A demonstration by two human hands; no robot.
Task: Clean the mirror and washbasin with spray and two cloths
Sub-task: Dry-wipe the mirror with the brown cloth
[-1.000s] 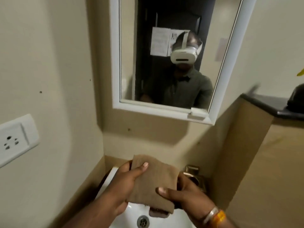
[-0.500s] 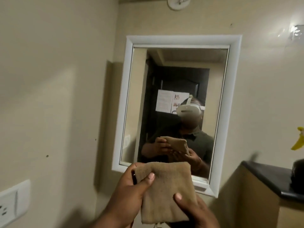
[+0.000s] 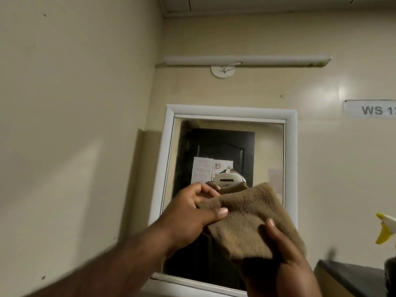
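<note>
Head view: both grips on cloth (image 3: 250, 219)

Two bare hands, the left hand (image 3: 188, 213) and the right hand (image 3: 280, 260). One folded brown terry cloth (image 3: 252, 219). One white-framed rectangular wall mirror (image 3: 227, 142). One long white tube light (image 3: 246, 60). One white wall label (image 3: 370, 109). One yellow-and-white spray nozzle (image 3: 385, 229).
</note>
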